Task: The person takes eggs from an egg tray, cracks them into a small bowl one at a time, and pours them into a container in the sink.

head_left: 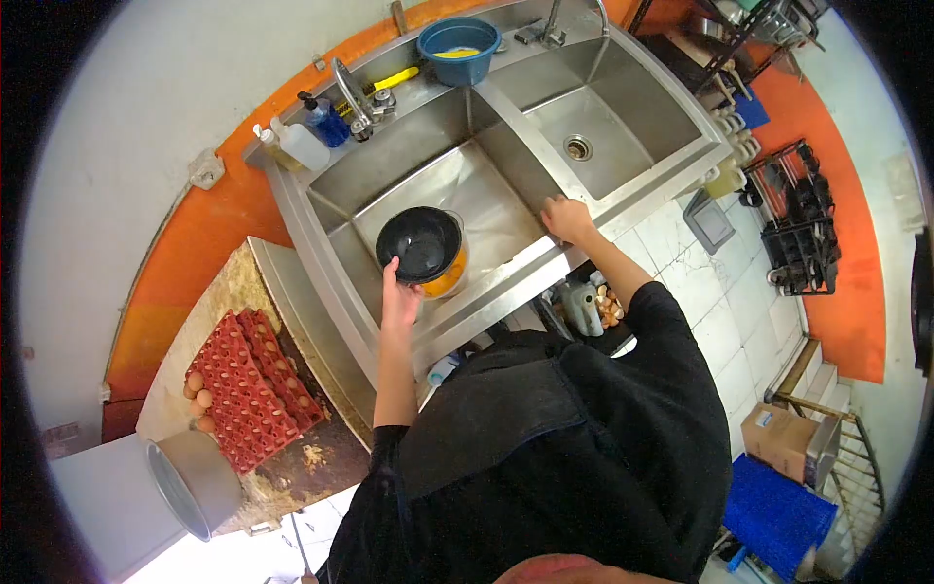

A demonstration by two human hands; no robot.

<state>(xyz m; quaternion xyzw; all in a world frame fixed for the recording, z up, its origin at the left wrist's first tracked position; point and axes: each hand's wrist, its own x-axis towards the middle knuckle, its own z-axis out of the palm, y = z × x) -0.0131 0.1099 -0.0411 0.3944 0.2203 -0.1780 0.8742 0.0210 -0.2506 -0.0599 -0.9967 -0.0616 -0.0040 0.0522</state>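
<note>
My left hand [402, 290] grips the near-left rim of a black bowl [420, 243], thumb on its edge. The bowl is tilted over a clear container [461, 255] in the left sink basin, partly hiding it. Orange contents, which look like egg yolks [444, 280], show inside the container. Over the front end of the divider between the two basins, my right hand [567, 218] is closed with its fingers curled. Whether it holds something small or only the sink's edge is hidden.
Red egg trays [248, 389] and several brown eggs [200, 397] sit on the worn table at left, beside a metal pot [199, 482]. Behind the basins stand a faucet [348, 92], soap bottles [324, 121] and a blue tub [459, 60]. Below is a bin with eggshells [610, 307].
</note>
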